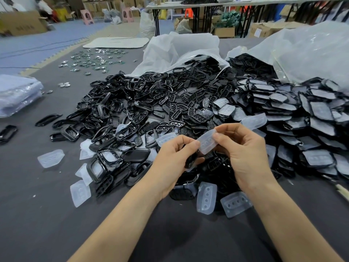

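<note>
While gripping a black shell (pixel 189 162) in the left hand (pixel 174 157), pinches a clear pad (pixel 207 142) with the right hand (pixel 243 150) over the desk (pixel 56 214).

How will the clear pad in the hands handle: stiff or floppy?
Likely bendy: the clear pad looks thin and rubbery. Probably light: left hand and right hand pinch it with fingertips. Flat, so unlikely to roll.

We count two hands, the left hand (pixel 173 157) and the right hand (pixel 243 148); one clear pad (pixel 206 143) pinched between them; one black shell (pixel 190 160) in the left; two white sacks (pixel 179 48) (pixel 311 53); black parts (pixel 151 95) past counting; two loose pads (pixel 206 197) (pixel 236 204) by our wrists; two pink stools (pixel 87 17) (pixel 127 14).
</note>
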`<state>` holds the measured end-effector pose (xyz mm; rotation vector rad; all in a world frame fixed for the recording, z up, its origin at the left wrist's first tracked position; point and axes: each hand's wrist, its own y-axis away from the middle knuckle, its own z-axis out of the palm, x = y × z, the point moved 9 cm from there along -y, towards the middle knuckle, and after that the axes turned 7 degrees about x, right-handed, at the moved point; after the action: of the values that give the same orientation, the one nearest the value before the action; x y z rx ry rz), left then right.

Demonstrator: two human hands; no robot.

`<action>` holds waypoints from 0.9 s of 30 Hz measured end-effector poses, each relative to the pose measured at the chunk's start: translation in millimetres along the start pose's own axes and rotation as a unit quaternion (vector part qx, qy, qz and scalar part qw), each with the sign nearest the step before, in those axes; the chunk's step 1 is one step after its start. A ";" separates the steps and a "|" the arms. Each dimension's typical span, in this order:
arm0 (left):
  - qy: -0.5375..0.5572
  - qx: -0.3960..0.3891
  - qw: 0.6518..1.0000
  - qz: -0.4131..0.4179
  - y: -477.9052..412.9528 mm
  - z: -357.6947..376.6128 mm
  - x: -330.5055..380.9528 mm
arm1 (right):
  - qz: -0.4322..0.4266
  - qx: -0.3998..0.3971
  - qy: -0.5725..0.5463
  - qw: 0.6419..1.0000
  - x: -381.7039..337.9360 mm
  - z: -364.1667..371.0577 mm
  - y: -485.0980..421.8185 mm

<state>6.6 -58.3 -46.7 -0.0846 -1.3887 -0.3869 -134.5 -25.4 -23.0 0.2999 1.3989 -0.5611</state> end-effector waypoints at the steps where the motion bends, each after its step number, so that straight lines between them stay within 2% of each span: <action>1: 0.021 0.006 1.000 -0.008 0.0 -0.9 0.1 | 0.000 0.002 -0.002 1.000 -0.2 -0.9 -0.9; 3: 0.069 0.023 0.997 -0.020 -0.9 -4.6 0.7 | -0.001 -0.011 0.001 1.000 -2.2 0.2 -2.3; 7: 0.134 0.043 0.989 -0.048 -0.3 -7.5 1.3 | -0.023 -0.141 0.068 0.987 -5.9 28.7 11.3; 9: 0.141 0.053 0.987 -0.051 1.1 -7.8 2.0 | -0.053 -0.170 0.110 0.978 -6.1 40.4 20.5; 14: 0.116 0.066 0.991 -0.031 0.9 -7.9 3.6 | -0.101 -0.109 0.131 0.980 -11.3 35.8 22.0; 20: 0.171 0.033 0.985 -0.006 2.5 0.8 5.7 | -0.172 -0.014 0.160 0.972 -22.6 23.5 26.6; 24: 0.198 0.021 0.980 -0.009 8.2 8.1 4.6 | -0.290 0.051 0.213 0.932 -41.8 18.5 37.8; 27: 0.206 0.016 0.978 -0.006 12.6 11.0 5.4 | -0.372 0.071 0.221 0.899 -51.8 17.5 49.4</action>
<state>0.9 -44.6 -37.3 0.0304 -0.9864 -0.3671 -96.9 16.9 24.3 -0.0155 1.9211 -1.2902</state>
